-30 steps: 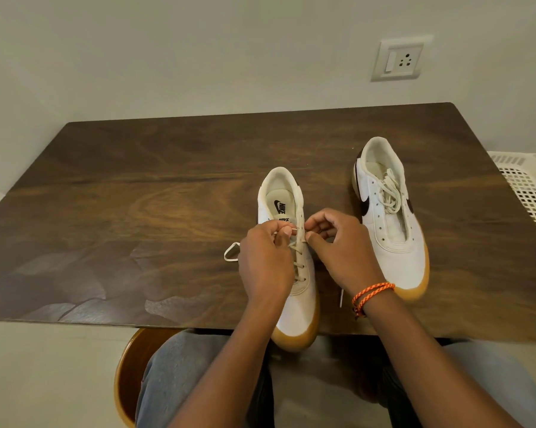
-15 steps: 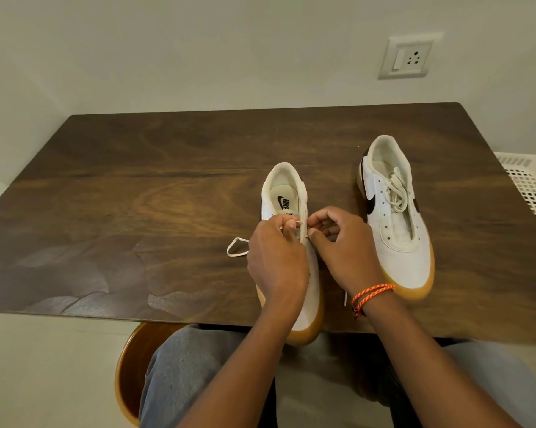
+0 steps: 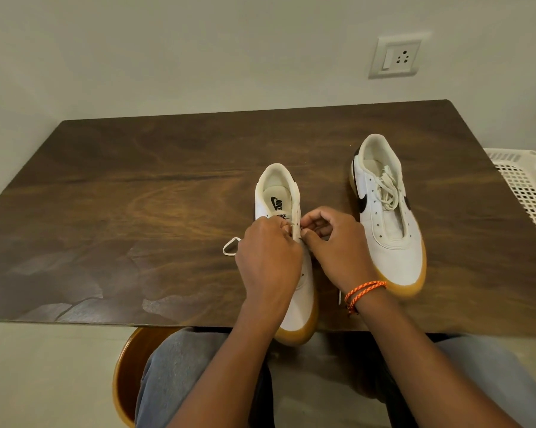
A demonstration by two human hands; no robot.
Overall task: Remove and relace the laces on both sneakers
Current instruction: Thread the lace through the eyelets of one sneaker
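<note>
While the near sneaker [image 3: 287, 230] lies on the wooden table [image 3: 137, 211] with its gum-soled toe jutting past the near edge toward my lap, I work at its upper eyelets with both hands. My left hand [image 3: 268, 257] curls over the middle of the shoe, fingertips pinching the cream lace [image 3: 291, 225] just below the tongue label. My right hand [image 3: 334, 245] comes in from the other side, thumb and forefinger pinched on the same lace at the eyelet row, the two hands almost touching. A loose loop of lace [image 3: 231, 246] lies on the table just left of my left hand, and a short lace tip [image 3: 339, 297] shows beside my right wrist, near the orange cord bracelet [image 3: 364, 290]. To the right, well apart, the second sneaker [image 3: 387, 211] stands with its lace bunched loosely over the tongue. A white plastic basket [image 3: 526, 189] sits beyond the table's right edge, and a wall socket [image 3: 395, 57] is mounted above.
</note>
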